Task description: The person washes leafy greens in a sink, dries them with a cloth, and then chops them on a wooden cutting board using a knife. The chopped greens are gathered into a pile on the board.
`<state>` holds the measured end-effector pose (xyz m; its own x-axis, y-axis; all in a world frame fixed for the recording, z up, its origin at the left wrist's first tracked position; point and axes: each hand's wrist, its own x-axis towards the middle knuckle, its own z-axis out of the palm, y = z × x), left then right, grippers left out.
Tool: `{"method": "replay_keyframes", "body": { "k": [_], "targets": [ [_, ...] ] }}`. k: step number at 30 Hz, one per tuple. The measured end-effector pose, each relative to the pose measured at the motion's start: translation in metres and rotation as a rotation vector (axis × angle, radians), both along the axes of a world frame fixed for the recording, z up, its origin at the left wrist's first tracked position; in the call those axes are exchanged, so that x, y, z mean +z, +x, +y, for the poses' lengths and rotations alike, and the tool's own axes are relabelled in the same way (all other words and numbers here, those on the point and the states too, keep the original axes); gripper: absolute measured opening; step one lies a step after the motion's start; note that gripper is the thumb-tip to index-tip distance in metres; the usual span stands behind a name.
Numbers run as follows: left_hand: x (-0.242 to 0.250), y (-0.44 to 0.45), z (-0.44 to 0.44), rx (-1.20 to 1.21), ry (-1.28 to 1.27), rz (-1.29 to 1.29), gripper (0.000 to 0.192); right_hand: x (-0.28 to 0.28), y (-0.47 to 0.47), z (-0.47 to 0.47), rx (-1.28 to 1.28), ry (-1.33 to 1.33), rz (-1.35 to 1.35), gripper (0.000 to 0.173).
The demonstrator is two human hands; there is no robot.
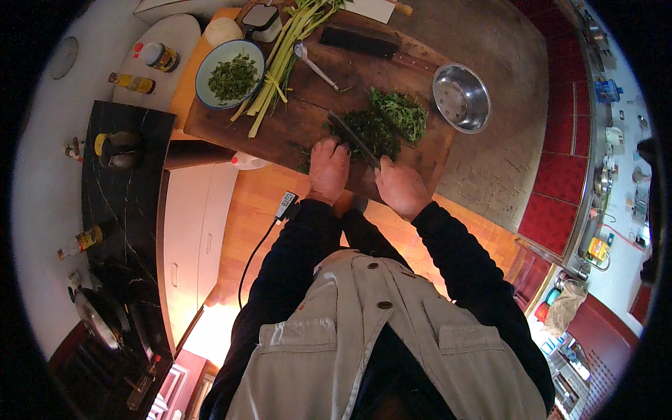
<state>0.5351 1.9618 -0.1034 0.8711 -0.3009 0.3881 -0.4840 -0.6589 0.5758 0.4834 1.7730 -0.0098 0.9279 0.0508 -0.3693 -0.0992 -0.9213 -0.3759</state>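
My right hand [401, 186] grips a kitchen knife [354, 136], its blade angled away to the left across dark chopped leafy greens [370, 128]. My left hand [329, 170] is curled, fingertips pressed down on greens beside the blade; some greens under it are hidden. Both hands are at the near edge of a wooden cutting board [294, 123]. A lighter green leafy pile [401, 113] adjoins the dark one on the right. Pale green celery stalks [281, 68] lie across the board's left side. Beyond the greens rests a metal spoon [317, 65].
A cleaver [359, 41] with a dark blade lies along the board's far side. An enamel bowl [203, 79] of chopped leaves stands at the left, a stainless steel bowl [462, 98] at the right. A black countertop [126, 210] runs along the left wall.
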Motion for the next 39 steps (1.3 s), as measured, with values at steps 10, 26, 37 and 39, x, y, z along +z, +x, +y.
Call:
{"method": "replay_keyframes", "body": {
  "k": [10,26,37,39],
  "targets": [
    [-0.007,0.0,-0.001,0.007,-0.031,-0.014,0.028,0.004,-0.012,0.007,0.021,-0.085,-0.169,0.018],
    [-0.013,-0.001,0.002,-0.056,0.054,-0.013,0.02,0.007,0.011,0.007,0.1,-0.027,0.043,0.023],
    [-0.015,-0.002,0.003,-0.055,0.013,-0.105,0.025,-0.002,0.002,0.006,0.035,0.002,-0.1,0.025],
    [-0.016,-0.003,0.003,-0.048,0.009,-0.082,0.025,0.002,-0.001,0.007,0.04,-0.006,-0.116,0.025]
  ]
}}
